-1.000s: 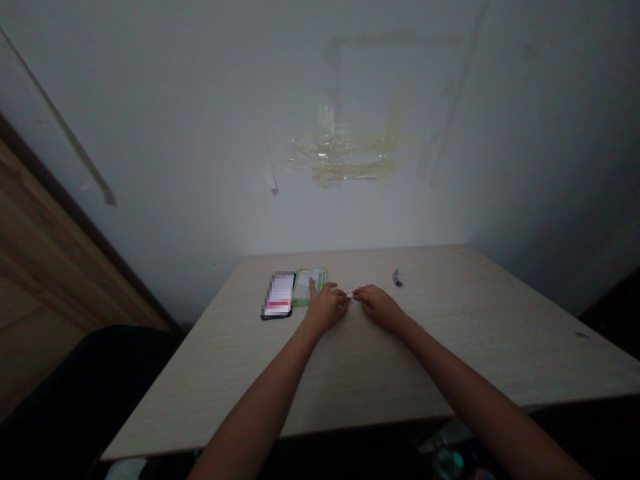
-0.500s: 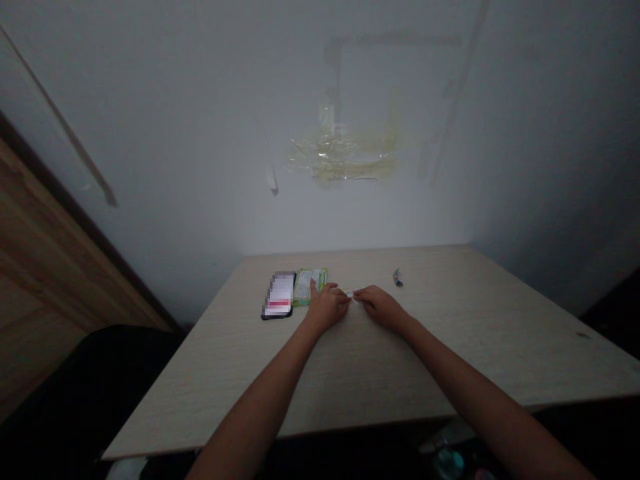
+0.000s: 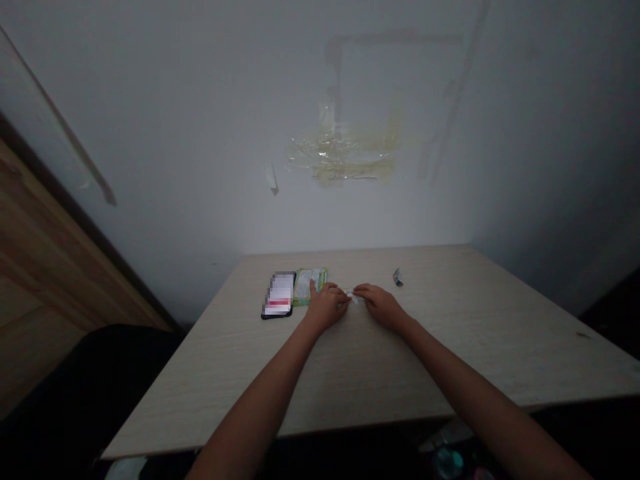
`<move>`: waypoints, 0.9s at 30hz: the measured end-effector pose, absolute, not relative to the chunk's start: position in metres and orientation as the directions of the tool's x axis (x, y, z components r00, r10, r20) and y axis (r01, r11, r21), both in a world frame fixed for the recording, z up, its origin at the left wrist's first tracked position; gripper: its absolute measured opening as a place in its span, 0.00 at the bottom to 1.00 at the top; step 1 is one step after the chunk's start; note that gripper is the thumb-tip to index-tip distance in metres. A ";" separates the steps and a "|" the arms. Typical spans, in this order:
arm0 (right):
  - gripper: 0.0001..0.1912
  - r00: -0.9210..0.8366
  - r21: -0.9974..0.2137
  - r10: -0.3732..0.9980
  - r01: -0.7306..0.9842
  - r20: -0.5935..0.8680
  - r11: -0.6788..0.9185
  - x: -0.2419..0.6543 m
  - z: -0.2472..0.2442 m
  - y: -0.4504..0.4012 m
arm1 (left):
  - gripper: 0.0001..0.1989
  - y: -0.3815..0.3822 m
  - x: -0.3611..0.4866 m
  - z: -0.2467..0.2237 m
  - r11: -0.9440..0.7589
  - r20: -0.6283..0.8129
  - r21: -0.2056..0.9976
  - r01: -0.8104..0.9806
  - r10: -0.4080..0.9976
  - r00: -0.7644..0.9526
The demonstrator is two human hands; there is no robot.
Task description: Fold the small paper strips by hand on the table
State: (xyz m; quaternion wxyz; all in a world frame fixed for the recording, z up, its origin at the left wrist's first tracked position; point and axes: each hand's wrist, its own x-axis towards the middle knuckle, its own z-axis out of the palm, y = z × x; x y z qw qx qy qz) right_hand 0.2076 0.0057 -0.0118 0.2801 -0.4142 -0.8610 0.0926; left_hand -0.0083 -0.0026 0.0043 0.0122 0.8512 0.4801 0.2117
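My left hand (image 3: 327, 307) rests low over the middle of the table, its fingers closed at the left end of a small whitish piece (image 3: 351, 295) that could be paper or film. From the other side, the fingertips of my right hand (image 3: 381, 305) press together at the piece's right end. Most of the piece is hidden by my fingers, and its kind is too small to make out. Just left of my left hand lies a green-edged printed card or booklet (image 3: 303, 283), partly covered by that hand's thumb.
A phone (image 3: 280, 293) with a lit, blurred screen lies beside the green-edged card. Toward the back right sits a small crumpled wrapper (image 3: 397, 277). The pale wooden table (image 3: 380, 393) meets a wall with yellowed tape (image 3: 345, 157). A black object (image 3: 95, 387) stands at the left.
My right fingers have shifted very slightly, and a bit more of the whitish piece shows between the hands. The left hand, phone, card and wrapper stay in place.
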 end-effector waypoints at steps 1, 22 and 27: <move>0.27 -0.513 -0.371 0.761 0.669 0.397 0.645 0.207 -0.012 0.006 | 0.10 -0.003 -0.008 0.005 -0.542 0.352 0.229 0.809 0.821 0.450; 0.26 -0.520 -0.399 0.763 0.652 0.383 0.644 0.209 -0.012 0.010 | 0.11 -0.003 -0.012 0.008 -0.525 0.301 0.230 0.819 0.839 0.453; 0.26 -0.523 -0.400 0.763 0.651 0.381 0.645 0.209 -0.008 0.011 | 0.12 -0.008 -0.007 0.010 -0.560 0.343 0.112 0.821 0.797 0.497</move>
